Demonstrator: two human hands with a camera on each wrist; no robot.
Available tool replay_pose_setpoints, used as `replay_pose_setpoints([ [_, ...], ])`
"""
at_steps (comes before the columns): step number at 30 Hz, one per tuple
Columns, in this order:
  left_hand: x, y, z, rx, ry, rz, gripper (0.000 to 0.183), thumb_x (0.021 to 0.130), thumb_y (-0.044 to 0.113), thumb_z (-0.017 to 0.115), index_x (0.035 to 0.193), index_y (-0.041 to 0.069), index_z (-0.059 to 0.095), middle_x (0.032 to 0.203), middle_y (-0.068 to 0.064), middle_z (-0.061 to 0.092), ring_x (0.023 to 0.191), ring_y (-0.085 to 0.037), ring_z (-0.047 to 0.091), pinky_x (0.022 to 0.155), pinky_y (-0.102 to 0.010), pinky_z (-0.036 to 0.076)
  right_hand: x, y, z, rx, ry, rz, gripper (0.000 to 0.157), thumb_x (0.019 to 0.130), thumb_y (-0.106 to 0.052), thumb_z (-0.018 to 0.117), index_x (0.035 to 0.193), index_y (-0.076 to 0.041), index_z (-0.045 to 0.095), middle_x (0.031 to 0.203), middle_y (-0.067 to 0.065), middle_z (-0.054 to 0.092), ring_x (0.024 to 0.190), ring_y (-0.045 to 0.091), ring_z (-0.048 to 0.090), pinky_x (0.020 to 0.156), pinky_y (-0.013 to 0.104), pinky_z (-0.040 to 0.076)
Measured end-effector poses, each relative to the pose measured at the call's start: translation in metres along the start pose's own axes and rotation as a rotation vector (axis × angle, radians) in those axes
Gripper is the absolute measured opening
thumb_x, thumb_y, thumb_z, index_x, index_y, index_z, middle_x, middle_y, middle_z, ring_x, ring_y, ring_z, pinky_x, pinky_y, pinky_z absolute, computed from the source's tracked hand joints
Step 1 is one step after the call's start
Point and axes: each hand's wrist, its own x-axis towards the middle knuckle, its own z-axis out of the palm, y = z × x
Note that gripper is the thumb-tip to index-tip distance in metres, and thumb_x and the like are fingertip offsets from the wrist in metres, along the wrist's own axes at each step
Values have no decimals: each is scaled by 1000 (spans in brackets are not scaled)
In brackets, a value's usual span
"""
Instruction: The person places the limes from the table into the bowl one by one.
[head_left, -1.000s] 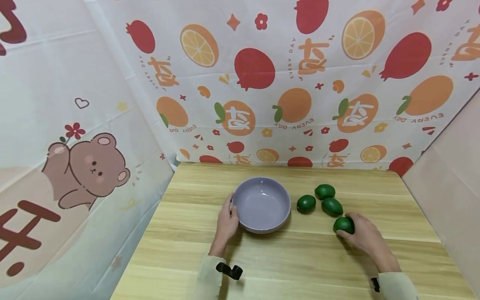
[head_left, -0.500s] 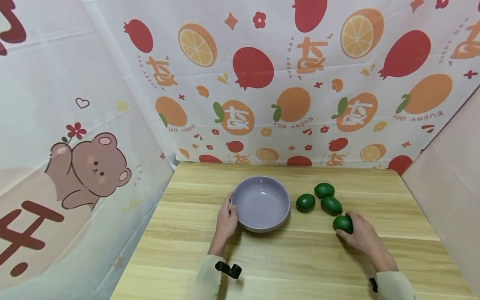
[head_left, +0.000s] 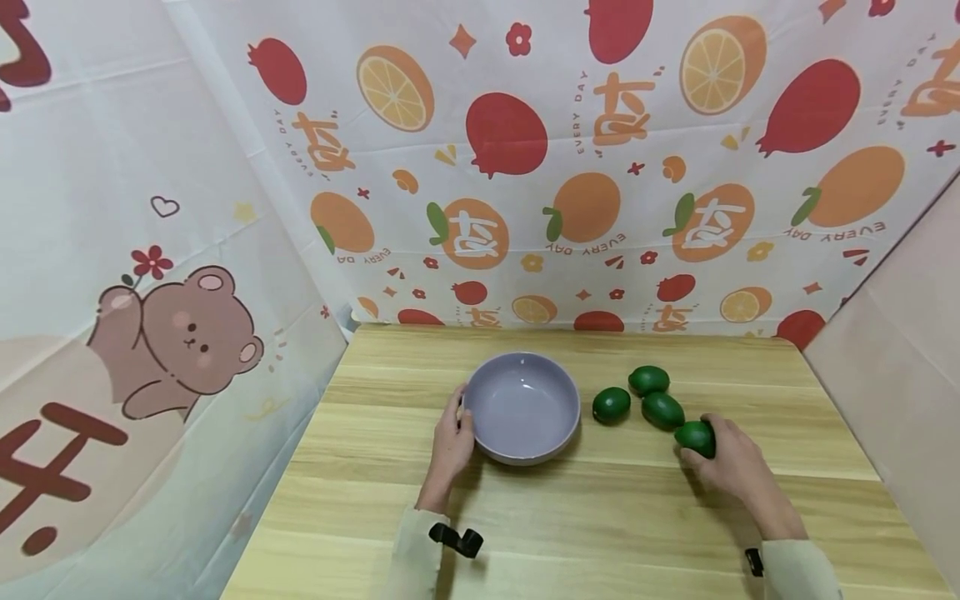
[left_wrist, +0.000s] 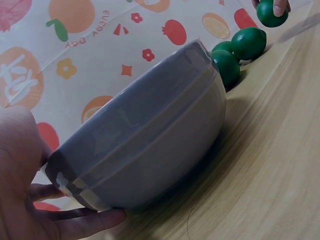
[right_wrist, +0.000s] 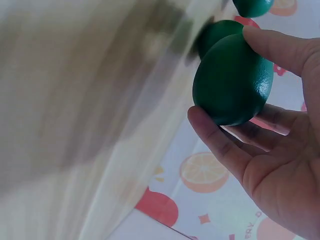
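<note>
A grey-purple bowl stands on the table, and my left hand grips its left side. In the left wrist view the thumb side is at the rim and the fingers reach under the bowl's lower wall. My right hand pinches a green lime between thumb and fingers, seen closely in the right wrist view. This lime looks slightly raised, its shadow apart from it in the left wrist view. Three more limes lie between bowl and right hand: one nearer the bowl, one behind, one in front.
The wood-grain table reaches back to a fruit-printed cloth. A cloth with a bear print hangs at the left, and a pale wall bounds the right. Black straps sit on the wrists.
My right hand has shifted slightly right and away from me with the lime, which has turned a little in the grip. The left hand and the bowl stay in place.
</note>
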Motion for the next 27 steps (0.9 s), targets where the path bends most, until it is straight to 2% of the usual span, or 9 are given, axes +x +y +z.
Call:
replay_pose_setpoints([
  [7, 1, -2, 0, 5, 5, -12, 50, 107, 11, 42, 157, 14, 39, 159, -22, 41, 133, -47, 54, 107, -55, 50, 8, -8, -16, -11, 44, -37, 65, 86, -22, 80, 131, 14, 49, 118, 36, 59, 94, 43, 62, 76, 56, 53],
  [14, 1, 0, 0, -12, -35, -19, 50, 109, 15, 41, 158, 16, 36, 162, -20, 37, 137, -45, 50, 110, -55, 47, 18, -15, -36, -13, 86, -42, 68, 87, -23, 78, 133, 16, 46, 119, 38, 58, 95, 45, 61, 77, 58, 53],
  [21, 1, 0, -3, -15, -23, -36, 50, 109, 16, 42, 158, 21, 37, 164, -16, 35, 143, -41, 44, 115, -54, 43, 33, -26, -43, -7, 118, -34, 69, 87, -24, 78, 135, 14, 46, 120, 36, 58, 96, 43, 59, 77, 57, 52],
  [27, 2, -2, -4, -14, -5, -21, 50, 108, 13, 44, 157, 19, 40, 163, -15, 38, 148, -38, 38, 117, -55, 39, 44, -42, -51, 9, 134, -40, 72, 88, -28, 77, 138, 12, 45, 128, 34, 56, 105, 45, 57, 85, 63, 51],
])
